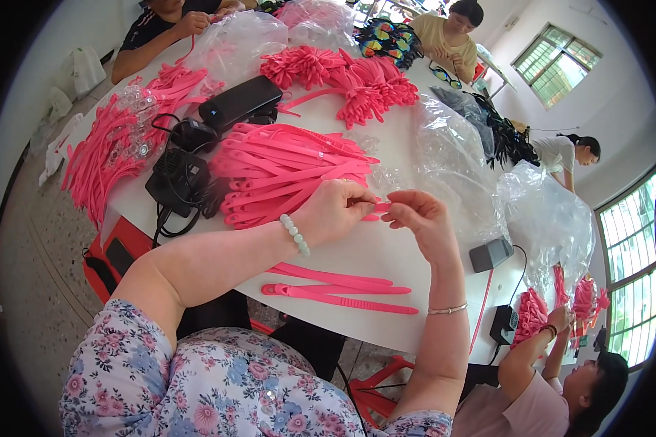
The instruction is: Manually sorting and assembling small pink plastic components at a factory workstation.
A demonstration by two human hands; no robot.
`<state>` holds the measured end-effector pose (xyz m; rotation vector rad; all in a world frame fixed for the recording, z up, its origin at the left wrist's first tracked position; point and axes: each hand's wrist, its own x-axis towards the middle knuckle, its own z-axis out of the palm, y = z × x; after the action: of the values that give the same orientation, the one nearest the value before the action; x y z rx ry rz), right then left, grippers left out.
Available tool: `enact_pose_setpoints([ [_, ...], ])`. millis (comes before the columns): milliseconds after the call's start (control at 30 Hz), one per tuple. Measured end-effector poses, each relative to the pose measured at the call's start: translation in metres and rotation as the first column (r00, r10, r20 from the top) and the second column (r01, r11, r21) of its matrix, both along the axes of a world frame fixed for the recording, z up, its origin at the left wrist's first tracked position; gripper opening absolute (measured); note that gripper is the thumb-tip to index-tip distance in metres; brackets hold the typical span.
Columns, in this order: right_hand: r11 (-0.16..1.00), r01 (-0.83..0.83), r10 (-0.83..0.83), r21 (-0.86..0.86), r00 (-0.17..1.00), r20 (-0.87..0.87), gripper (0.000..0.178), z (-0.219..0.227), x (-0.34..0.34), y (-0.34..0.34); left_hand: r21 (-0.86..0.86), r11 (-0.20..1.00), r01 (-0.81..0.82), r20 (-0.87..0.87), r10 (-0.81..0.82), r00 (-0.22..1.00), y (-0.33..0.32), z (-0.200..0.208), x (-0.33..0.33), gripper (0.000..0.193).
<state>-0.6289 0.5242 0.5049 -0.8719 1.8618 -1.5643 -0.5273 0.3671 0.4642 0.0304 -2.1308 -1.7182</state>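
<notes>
Between my two hands, just past the table's middle, is the end of a pink rubber strap (380, 208). My left hand (335, 210), with a pale bead bracelet at the wrist, pinches it from the left. From the right my right hand (420, 218) pinches the same piece between thumb and fingers. Right behind my left hand lies a big pile of pink straps (284, 164), most with slotted or ridged ends. Closer to me, two loose straps (342, 298) lie side by side on the white table (357, 255). Some small clear pieces (386, 178) sit beyond my hands.
Black adapters (176, 178) with cables and a black power bank (240, 100) stand left of the pile. More pink straps (116, 146) and bundles (375, 87) lie farther off. Clear plastic bags (455, 167) cover the right. Several people work around the table; a grey box (491, 254) stands right.
</notes>
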Motion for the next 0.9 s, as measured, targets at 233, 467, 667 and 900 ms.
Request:
enact_pose_setpoints([
  [233,0.992,0.069,-0.052,0.101,0.986,-0.157,0.012,0.002,-0.001,0.004,-0.064,0.998,-0.015,-0.039,0.013,0.999,0.002,0.003,0.002,0.017],
  [467,0.996,0.079,-0.072,0.044,0.986,-0.15,0.01,0.011,0.021,-0.006,-0.376,0.887,-0.268,-0.472,0.066,0.879,0.007,0.012,0.007,0.022],
  [667,0.956,0.278,-0.221,-0.092,0.476,-0.851,0.008,0.013,0.018,-0.004,-0.464,0.818,-0.34,-0.437,0.123,0.891,0.007,0.016,0.011,0.012],
  [900,0.908,0.404,-0.243,-0.113,0.289,-0.926,0.008,0.003,-0.004,0.009,-0.501,0.836,-0.225,-0.293,0.081,0.953,0.006,0.014,0.01,0.015],
])
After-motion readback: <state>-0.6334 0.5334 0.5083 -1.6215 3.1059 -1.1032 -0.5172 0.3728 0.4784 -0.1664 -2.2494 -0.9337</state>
